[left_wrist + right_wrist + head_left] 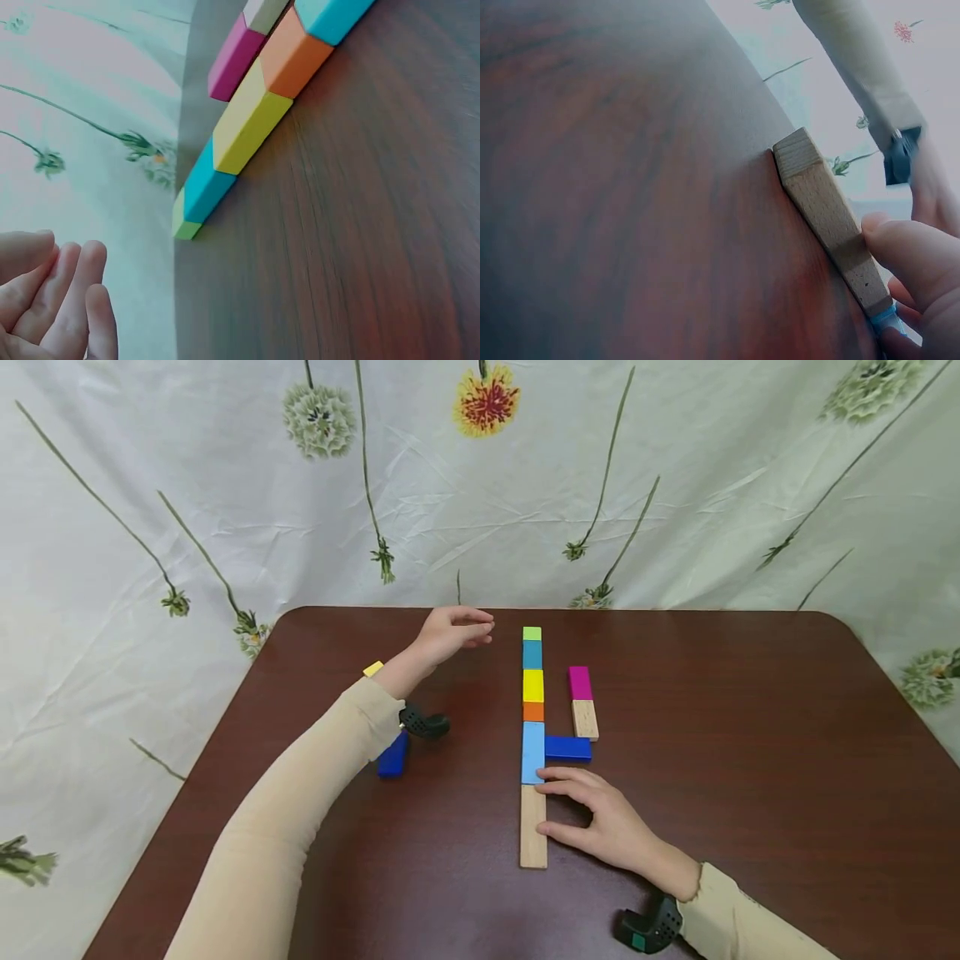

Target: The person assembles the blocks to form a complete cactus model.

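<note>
A straight row of blocks runs away from me: a long plain wooden block nearest, then light blue, orange, yellow, teal and light green ones. My right hand rests its fingertips on the row, thumb against the wooden block, other fingers at the light blue one. A dark blue block juts sideways from the light blue block. My left hand, loosely bent and holding nothing visible, hovers left of the row's far end.
Right of the row, a magenta block and a short wooden block stand end to end, meeting the dark blue one. Under my left forearm, another blue block and a yellow block are partly hidden. A flowered cloth hangs behind the table.
</note>
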The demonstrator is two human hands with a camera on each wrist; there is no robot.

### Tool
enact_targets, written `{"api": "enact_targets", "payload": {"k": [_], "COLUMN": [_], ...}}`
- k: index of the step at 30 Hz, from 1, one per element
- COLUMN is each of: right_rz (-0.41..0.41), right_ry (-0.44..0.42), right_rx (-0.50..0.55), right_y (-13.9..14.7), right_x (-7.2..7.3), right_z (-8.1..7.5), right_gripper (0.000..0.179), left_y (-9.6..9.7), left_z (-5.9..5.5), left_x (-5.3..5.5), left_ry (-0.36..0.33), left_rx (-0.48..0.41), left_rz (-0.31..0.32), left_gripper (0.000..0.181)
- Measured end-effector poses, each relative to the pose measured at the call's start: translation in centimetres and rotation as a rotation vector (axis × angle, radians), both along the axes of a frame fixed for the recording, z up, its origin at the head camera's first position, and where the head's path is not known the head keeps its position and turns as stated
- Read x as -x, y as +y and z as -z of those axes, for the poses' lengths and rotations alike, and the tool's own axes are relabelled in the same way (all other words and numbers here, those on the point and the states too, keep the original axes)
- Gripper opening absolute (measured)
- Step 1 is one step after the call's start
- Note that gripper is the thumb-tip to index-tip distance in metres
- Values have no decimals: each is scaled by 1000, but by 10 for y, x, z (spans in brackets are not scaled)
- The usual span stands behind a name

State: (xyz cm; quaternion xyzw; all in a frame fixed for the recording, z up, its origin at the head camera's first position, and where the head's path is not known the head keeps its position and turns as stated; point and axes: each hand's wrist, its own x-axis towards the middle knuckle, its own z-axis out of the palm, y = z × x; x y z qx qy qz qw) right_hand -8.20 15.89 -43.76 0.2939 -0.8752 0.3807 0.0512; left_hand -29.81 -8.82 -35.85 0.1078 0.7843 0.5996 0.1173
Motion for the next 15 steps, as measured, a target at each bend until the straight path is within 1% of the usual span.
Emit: {"api": "enact_targets", "payload": {"k": [4, 8, 11, 13, 15], "right_rz": [10, 15, 17, 15, 12], "right_ry": [-4, 4, 5, 3, 7], "right_rx": [-8, -8, -7, -4, -2], "right_y": [0, 0, 1, 0, 0], "right_x": [-1, -1, -1, -1, -1], "right_z": [-1, -1, -1, -1, -1], "right_gripper": [43, 43, 43, 43, 43], "left_y": [-22, -44, -61, -73, -85], "left_z": [-8, -14, -18, -19, -18], "left_x": [-15, -32, -47, -57, -66], "left_ry": [-4, -8, -7, -12, -9], "left_rx": [-15, -14, 10, 28, 65], "left_rz": [12, -3, -15, -21, -13], "left_gripper": [32, 31, 34, 37, 42]}}
